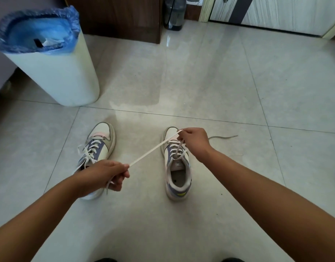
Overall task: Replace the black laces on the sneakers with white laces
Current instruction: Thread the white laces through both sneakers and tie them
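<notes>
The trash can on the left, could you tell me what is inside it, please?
The trash can is lined with a blue bag. Inside show some crumpled white paper and a small black item. Anything deeper is hidden by the rim and bag.

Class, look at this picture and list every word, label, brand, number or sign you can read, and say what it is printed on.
No text can be read anywhere.
The label inside the right sneaker: a small mark, too blurred to read.
Bin, left sneaker, white lace and floor: no text visible.

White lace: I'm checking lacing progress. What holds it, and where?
Both: left hand pinches the white lace at one end, right hand near the right sneaker.
</notes>
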Demonstrator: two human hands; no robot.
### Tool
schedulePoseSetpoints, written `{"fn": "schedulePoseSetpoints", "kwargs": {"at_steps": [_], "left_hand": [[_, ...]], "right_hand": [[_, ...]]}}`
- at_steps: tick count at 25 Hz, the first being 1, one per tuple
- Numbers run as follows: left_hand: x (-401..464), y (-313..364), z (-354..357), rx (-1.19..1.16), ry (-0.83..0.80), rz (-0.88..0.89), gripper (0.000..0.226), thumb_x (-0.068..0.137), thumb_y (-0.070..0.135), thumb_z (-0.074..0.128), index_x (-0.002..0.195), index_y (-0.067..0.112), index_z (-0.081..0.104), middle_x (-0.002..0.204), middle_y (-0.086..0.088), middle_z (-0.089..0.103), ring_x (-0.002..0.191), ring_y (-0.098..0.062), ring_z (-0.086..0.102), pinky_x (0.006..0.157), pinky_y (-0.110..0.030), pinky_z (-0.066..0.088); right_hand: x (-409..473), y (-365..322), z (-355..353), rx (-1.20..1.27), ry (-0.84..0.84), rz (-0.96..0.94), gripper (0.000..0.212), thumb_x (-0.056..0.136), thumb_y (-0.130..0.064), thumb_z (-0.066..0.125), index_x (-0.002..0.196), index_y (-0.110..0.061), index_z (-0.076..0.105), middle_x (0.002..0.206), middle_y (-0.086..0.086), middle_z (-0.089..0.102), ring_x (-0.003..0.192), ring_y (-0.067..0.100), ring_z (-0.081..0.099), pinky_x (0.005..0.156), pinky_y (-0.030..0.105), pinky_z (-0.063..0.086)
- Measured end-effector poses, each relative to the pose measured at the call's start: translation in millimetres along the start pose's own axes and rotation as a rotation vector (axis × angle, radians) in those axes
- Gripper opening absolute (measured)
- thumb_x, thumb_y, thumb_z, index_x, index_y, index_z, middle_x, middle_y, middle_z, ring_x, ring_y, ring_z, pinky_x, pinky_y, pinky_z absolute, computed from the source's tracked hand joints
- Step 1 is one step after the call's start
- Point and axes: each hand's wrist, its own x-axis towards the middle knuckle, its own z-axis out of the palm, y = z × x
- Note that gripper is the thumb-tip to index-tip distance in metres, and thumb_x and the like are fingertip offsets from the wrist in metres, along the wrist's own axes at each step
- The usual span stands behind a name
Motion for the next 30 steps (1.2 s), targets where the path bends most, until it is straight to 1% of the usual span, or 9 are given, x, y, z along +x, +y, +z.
{"fn": "schedulePoseSetpoints", "kwargs": {"at_steps": [4, 7, 11, 14, 15, 17, 20, 25, 30], "left_hand": [[-9.9, -41.4, -20.7, 0.073, -0.002, -0.161, 0.030, 0.095, 0.026, 0.051, 0.083, 0.002, 0.065, 0.061, -0.007, 0.054, 0.054, -0.016, 0.053, 0.061, -0.031, 0.049], [-14.7, -60.0, -19.2, 0.137, -0.044, -0.196, 0.029, 0.094, 0.024, 0.053, 0.084, 0.002, 0.071, 0.074, -0.009, 0.059, 0.065, -0.016, 0.055, 0.062, -0.028, 0.046], [-7.5, -41.7, 12.3, 0.031, -0.148, -0.077, 0.023, 0.087, 0.025, 0.063, 0.091, 0.005, 0.071, 0.069, -0.006, 0.055, 0.061, -0.013, 0.053, 0.056, -0.023, 0.040], [0.6, -21.2, 34.2, -0.157, -0.225, -0.001, 0.052, 0.060, 0.045, 0.083, 0.096, 0.012, 0.068, 0.079, -0.006, 0.066, 0.076, -0.020, 0.067, 0.059, -0.024, 0.048], [4.7, -15.4, 40.6, -0.222, -0.213, 0.013, 0.046, 0.065, 0.042, 0.081, 0.096, 0.013, 0.065, 0.086, -0.007, 0.069, 0.084, -0.021, 0.069, 0.064, -0.026, 0.051], [17.4, -5.5, 54.9, -0.368, -0.107, 0.042, 0.016, 0.085, 0.022, 0.065, 0.096, 0.011, 0.063, 0.092, -0.007, 0.070, 0.088, -0.018, 0.069, 0.069, -0.028, 0.053], [42.1, 5.0, 79.0, -0.449, 0.106, 0.054, 0.009, 0.091, 0.009, 0.058, 0.093, 0.010, 0.067, 0.082, -0.004, 0.063, 0.070, -0.012, 0.060, 0.062, -0.023, 0.049], [65.1, 11.8, 105.7, -0.310, 0.333, 0.075, 0.007, 0.087, 0.006, 0.065, 0.081, 0.011, 0.062, 0.075, -0.004, 0.064, 0.064, -0.012, 0.062, 0.056, -0.020, 0.047], [67.2, 11.5, 106.7, -0.221, 0.374, 0.149, 0.010, 0.083, 0.006, 0.069, 0.080, 0.008, 0.060, 0.074, -0.004, 0.065, 0.065, -0.013, 0.063, 0.055, -0.020, 0.044]], "right_hand": [[8.0, -4.4, -5.8, 0.133, 0.034, 0.045, 0.021, 0.088, -0.019, 0.063, 0.095, -0.003, 0.073, 0.067, -0.001, 0.059, 0.054, 0.010, 0.044, 0.059, 0.024, 0.039], [1.3, -14.6, 1.3, 0.203, -0.117, 0.033, 0.021, 0.088, -0.015, 0.064, 0.103, -0.001, 0.070, 0.064, 0.000, 0.053, 0.052, 0.010, 0.042, 0.050, 0.017, 0.040], [-7.7, -16.9, 6.1, 0.249, -0.414, -0.022, 0.037, 0.083, -0.004, 0.068, 0.119, -0.009, 0.060, 0.084, 0.001, 0.060, 0.074, 0.016, 0.056, 0.075, 0.026, 0.050], [-12.7, -2.6, -8.5, 0.024, -0.229, -0.100, 0.014, 0.085, -0.005, 0.066, 0.095, -0.014, 0.067, 0.082, -0.003, 0.063, 0.075, 0.011, 0.058, 0.071, 0.019, 0.047], [-15.5, 6.0, -13.6, -0.130, -0.166, -0.137, 0.010, 0.085, -0.007, 0.065, 0.089, -0.016, 0.068, 0.080, -0.006, 0.062, 0.077, 0.011, 0.058, 0.072, 0.020, 0.046], [-25.1, 24.8, -17.1, -0.418, -0.128, -0.192, 0.008, 0.087, -0.013, 0.062, 0.088, -0.016, 0.069, 0.082, -0.008, 0.054, 0.085, 0.011, 0.054, 0.074, 0.021, 0.039], [-40.8, 49.2, -5.6, -0.610, -0.168, -0.227, 0.015, 0.089, -0.017, 0.060, 0.098, -0.016, 0.072, 0.097, -0.001, 0.046, 0.102, 0.016, 0.043, 0.081, 0.018, 0.030], [-42.1, 59.8, 7.3, -0.601, -0.102, -0.245, 0.019, 0.090, -0.022, 0.059, 0.105, -0.017, 0.070, 0.101, -0.003, 0.037, 0.110, 0.020, 0.034, 0.086, 0.018, 0.028], [-42.3, 61.5, 13.7, -0.568, -0.097, -0.277, 0.021, 0.086, -0.025, 0.066, 0.104, -0.015, 0.070, 0.100, -0.002, 0.035, 0.110, 0.020, 0.033, 0.088, 0.017, 0.027]]}}
